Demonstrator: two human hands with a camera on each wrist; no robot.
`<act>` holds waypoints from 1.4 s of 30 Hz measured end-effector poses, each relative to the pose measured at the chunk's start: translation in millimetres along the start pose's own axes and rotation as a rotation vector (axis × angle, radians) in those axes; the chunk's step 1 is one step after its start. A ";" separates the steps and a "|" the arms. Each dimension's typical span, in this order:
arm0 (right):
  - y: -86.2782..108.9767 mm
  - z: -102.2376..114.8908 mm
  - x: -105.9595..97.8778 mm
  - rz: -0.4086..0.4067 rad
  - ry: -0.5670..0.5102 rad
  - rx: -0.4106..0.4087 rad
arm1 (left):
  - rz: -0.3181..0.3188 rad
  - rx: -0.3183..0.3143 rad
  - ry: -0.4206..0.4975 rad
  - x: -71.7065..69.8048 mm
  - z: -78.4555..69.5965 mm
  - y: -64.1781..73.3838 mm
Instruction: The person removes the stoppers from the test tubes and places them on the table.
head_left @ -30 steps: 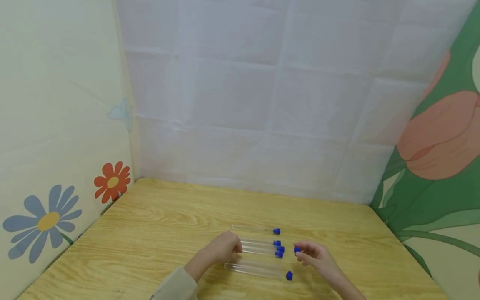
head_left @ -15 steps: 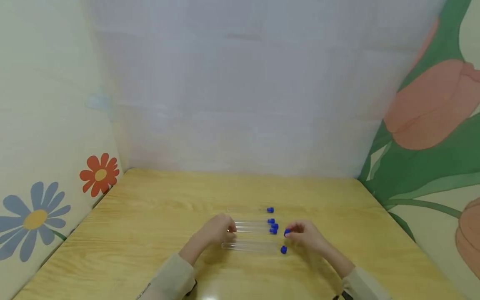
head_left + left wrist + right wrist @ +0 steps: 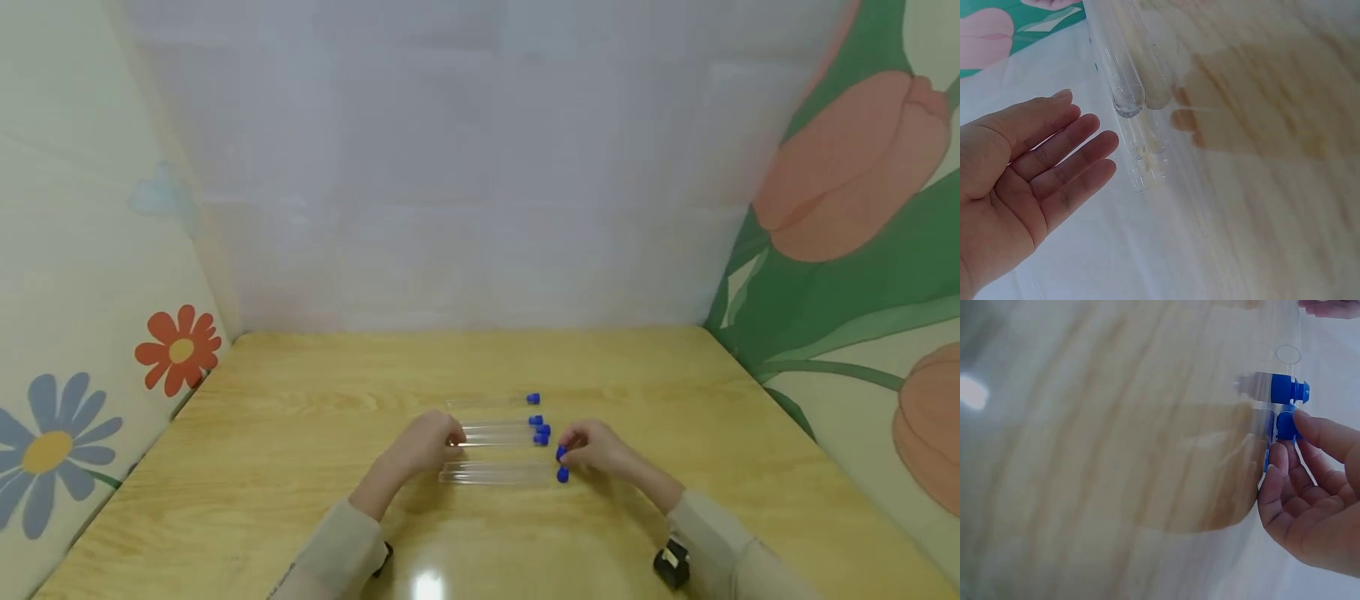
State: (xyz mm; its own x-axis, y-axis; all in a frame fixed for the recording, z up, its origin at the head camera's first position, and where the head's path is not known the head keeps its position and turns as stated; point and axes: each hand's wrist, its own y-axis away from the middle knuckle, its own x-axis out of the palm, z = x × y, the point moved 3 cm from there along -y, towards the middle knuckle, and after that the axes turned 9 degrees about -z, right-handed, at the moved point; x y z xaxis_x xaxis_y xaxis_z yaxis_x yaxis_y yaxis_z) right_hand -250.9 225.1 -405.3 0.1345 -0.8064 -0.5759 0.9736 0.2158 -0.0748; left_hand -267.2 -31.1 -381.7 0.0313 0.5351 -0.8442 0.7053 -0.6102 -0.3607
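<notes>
Clear tubes in two groups on the worktop [image 3: 525, 533], one more beyond; my right hand [image 3: 596, 448] pinches a blue cap [image 3: 1286, 425] between thumb and fingers, just beside a second cap [image 3: 1282, 389], near the right ends of two bare tubes [image 3: 491, 478]; my left hand [image 3: 423, 439] grips nothing, fingers loosely extended near the left ends; step, I judge: lining up caps; next calls for a gentle release, neighbour unjostled.

The bare left hand [image 3: 1016, 187] held its fingers [image 3: 1085, 156] loosely extended and slightly parted, while the bare right hand [image 3: 1316, 519] pinched with thumb [image 3: 1325, 432] and curled fingers [image 3: 1271, 494].
</notes>
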 end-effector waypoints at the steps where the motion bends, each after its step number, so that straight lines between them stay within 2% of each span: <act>1: -1.9 0.9 -0.9 0.005 0.008 -0.002 | -0.001 -0.004 0.001 -1.3 0.3 -1.1; 9: -7.3 4.6 -7.7 0.026 0.056 -0.011 | 0.001 -0.041 0.022 -5.0 -0.6 -7.7; 13: -0.4 1.5 -7.2 0.054 0.015 -0.028 | 0.015 -0.023 0.015 -2.7 -2.8 -7.7; 18: 4.5 -2.0 -10.6 0.079 -0.049 -0.005 | 0.027 -0.013 0.002 0.3 -3.4 -11.3; 27: -4.6 0.5 -16.0 0.098 -0.061 0.015 | 0.051 -0.125 0.050 1.1 3.8 -15.5; 33: -4.4 0.8 -18.1 0.087 -0.074 0.046 | 0.070 -0.108 0.003 3.1 4.5 -21.4; 42: -2.3 0.3 -19.4 0.081 -0.079 0.080 | 0.078 -0.115 -0.017 7.3 9.5 -24.0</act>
State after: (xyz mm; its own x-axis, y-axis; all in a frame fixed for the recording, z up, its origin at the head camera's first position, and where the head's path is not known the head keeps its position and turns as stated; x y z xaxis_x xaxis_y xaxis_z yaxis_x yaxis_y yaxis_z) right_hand -255.7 240.0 -393.7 0.2244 -0.8297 -0.5111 0.9701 0.2402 0.0360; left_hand -290.7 -18.1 -382.9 0.0779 0.4787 -0.8745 0.7777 -0.5780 -0.2471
